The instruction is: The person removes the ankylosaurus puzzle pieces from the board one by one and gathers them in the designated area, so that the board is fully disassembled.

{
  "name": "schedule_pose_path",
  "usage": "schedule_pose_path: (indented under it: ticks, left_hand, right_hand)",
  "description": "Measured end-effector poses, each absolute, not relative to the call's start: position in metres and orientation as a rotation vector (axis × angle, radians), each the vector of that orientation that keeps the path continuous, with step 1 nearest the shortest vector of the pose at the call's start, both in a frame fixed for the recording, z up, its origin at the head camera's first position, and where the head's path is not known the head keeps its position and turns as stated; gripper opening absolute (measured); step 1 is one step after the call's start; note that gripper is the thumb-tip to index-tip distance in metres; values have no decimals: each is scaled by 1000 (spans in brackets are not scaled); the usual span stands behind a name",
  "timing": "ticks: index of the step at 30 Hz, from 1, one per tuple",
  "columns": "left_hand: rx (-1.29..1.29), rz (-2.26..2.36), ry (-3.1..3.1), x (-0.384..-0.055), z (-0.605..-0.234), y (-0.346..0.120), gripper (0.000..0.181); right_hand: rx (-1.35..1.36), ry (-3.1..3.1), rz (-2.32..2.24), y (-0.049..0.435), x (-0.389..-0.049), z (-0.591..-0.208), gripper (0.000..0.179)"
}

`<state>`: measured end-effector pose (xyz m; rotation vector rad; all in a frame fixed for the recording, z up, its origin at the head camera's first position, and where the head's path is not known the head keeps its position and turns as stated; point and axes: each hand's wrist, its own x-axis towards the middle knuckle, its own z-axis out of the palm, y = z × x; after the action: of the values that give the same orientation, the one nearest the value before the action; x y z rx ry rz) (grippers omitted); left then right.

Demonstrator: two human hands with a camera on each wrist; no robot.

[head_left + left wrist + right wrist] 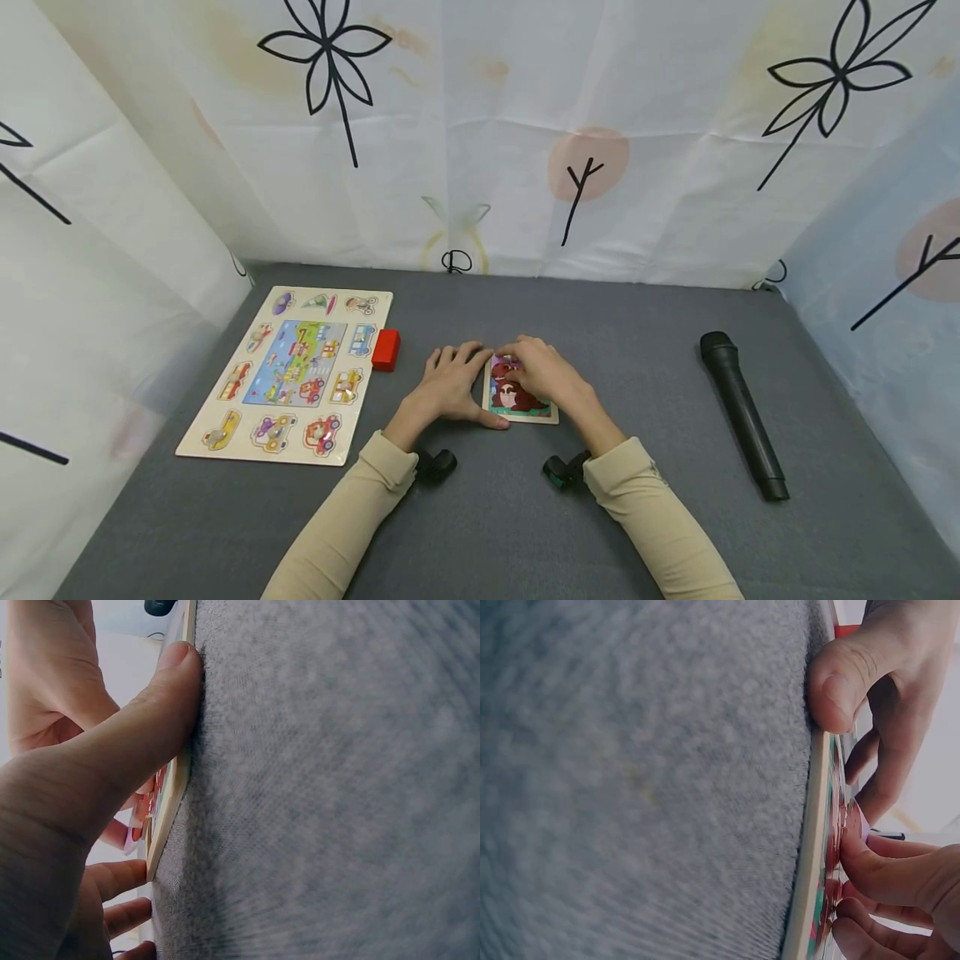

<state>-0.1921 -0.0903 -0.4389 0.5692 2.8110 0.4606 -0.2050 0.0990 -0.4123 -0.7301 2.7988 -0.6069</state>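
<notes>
While the left hand (pixel 452 390) spreads against the puzzle (pixel 517 402), the right hand (pixel 549 372) pinches a piece (pixel 863 826).

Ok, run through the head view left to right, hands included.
Puzzle board with vehicle pieces → red block → left hand → right hand → black microphone. The small picture puzzle overlaps both hands, so it's left out.

Black microphone (pixel 745 417), red block (pixel 386 350), vehicle puzzle (pixel 288 367)
</notes>
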Motion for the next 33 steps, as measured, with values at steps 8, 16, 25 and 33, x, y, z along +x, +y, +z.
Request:
schedule_pose_path:
  ticks: [8, 16, 25, 33]
  left_hand:
    - [565, 466, 2814, -192, -438, -89, 116]
    - [567, 467, 2812, -191, -437, -89, 116]
    - [567, 480, 2810, -191, -437, -90, 115]
    - [572, 470, 2817, -191, -438, -90, 116]
  right_hand:
    - [-771, 2813, -589, 101, -204, -411, 39]
    - [-799, 2817, -585, 100, -204, -411, 39]
    - [-851, 2848, -511, 98, -204, -411, 38]
    - [-841, 2825, -523, 99, -202, -408, 40]
